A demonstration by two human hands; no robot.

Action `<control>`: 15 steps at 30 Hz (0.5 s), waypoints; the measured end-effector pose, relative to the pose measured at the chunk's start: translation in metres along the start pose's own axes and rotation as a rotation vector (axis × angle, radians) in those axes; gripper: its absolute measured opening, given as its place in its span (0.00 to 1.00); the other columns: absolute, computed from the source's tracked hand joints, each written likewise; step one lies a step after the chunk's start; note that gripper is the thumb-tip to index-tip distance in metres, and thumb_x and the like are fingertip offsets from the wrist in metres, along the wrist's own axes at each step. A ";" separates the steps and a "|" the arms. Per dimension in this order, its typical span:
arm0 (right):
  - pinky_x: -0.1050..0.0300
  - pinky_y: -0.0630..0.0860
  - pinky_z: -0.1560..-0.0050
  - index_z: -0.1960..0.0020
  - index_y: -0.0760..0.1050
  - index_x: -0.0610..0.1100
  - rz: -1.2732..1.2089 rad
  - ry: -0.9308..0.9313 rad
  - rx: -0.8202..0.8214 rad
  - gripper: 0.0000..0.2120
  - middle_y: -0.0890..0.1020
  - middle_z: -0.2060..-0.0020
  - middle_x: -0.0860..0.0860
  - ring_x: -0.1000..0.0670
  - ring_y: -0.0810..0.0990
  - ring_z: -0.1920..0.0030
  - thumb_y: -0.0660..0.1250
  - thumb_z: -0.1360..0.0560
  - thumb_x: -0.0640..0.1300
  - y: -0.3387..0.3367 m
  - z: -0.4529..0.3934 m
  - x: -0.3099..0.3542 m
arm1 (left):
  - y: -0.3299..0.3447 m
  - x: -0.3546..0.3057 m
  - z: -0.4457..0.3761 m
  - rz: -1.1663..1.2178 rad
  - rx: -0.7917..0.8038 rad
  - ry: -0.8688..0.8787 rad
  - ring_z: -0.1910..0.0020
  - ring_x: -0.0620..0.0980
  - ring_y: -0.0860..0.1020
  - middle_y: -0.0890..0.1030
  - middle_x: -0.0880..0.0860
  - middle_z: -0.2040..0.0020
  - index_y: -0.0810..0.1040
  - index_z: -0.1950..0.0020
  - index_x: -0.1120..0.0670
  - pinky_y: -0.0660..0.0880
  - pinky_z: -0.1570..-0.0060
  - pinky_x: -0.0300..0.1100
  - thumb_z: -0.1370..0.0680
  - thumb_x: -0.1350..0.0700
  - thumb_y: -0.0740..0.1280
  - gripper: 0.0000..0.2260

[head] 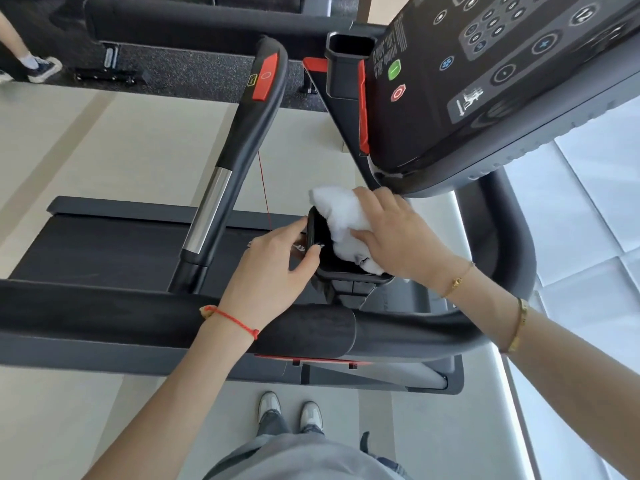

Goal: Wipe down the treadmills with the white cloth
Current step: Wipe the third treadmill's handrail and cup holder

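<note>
Centre frame: right hand (398,240) clenches the white cloth (343,220), bunched so a thick pad presses into the black cup holder (332,258) under the console (485,81). Left hand (277,268) grasps the holder's near rim w/ thumb and fingers curled over it, apparently to steady it against the wiping pressure. Cloth sits partly inside the holder, partly over its upper edge. Padded front bar (138,320) crosses lower frame beneath both forearms; person stands off the belt (104,244), reaching over. Side handle (239,150), upper centre, looks not yet wiped. Judgement: task mid-way on this treadmill.
</note>
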State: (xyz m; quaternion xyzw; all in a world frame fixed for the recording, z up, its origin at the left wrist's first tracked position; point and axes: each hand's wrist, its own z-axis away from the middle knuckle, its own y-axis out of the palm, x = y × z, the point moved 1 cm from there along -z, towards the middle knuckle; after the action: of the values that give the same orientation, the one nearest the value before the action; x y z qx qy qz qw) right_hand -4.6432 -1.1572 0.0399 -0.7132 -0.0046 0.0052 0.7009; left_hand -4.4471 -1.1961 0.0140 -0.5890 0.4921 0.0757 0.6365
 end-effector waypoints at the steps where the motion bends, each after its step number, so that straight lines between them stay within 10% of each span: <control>1: 0.58 0.60 0.41 0.24 0.55 0.37 -0.105 0.049 0.000 0.28 0.68 0.35 0.39 0.39 0.69 0.38 0.60 0.19 0.47 -0.002 0.007 0.001 | 0.000 0.000 0.000 -0.007 0.005 0.000 0.53 0.43 0.80 0.82 0.46 0.50 0.73 0.30 0.46 0.79 0.47 0.45 0.21 0.47 0.63 0.19; 6: 0.57 0.66 0.47 0.24 0.51 0.39 -0.610 0.418 0.089 0.28 0.67 0.34 0.38 0.38 0.72 0.39 0.58 0.18 0.45 -0.001 0.036 0.013 | 0.000 0.001 -0.001 -0.032 -0.005 0.006 0.49 0.46 0.81 0.82 0.49 0.47 0.72 0.28 0.51 0.78 0.44 0.44 0.22 0.47 0.63 0.22; 11: 0.64 0.62 0.70 0.47 0.58 0.40 -0.625 0.555 0.112 0.12 0.66 0.64 0.51 0.48 0.68 0.61 0.59 0.18 0.46 0.006 0.038 0.014 | 0.000 0.001 -0.001 -0.038 -0.007 0.022 0.49 0.46 0.81 0.82 0.50 0.46 0.71 0.27 0.52 0.78 0.43 0.44 0.21 0.48 0.63 0.22; 15: 0.57 0.66 0.60 0.41 0.61 0.44 -0.697 0.534 0.111 0.11 0.72 0.54 0.45 0.47 0.71 0.56 0.59 0.18 0.48 -0.006 0.011 0.003 | 0.001 0.001 -0.001 -0.040 -0.018 0.034 0.51 0.45 0.81 0.82 0.48 0.47 0.72 0.28 0.52 0.78 0.46 0.41 0.21 0.49 0.64 0.22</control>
State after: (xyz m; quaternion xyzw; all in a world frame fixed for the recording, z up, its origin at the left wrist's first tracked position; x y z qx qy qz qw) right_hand -4.6408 -1.1465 0.0453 -0.6065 -0.0636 -0.4157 0.6748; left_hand -4.4480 -1.1970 0.0125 -0.6056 0.4905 0.0574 0.6240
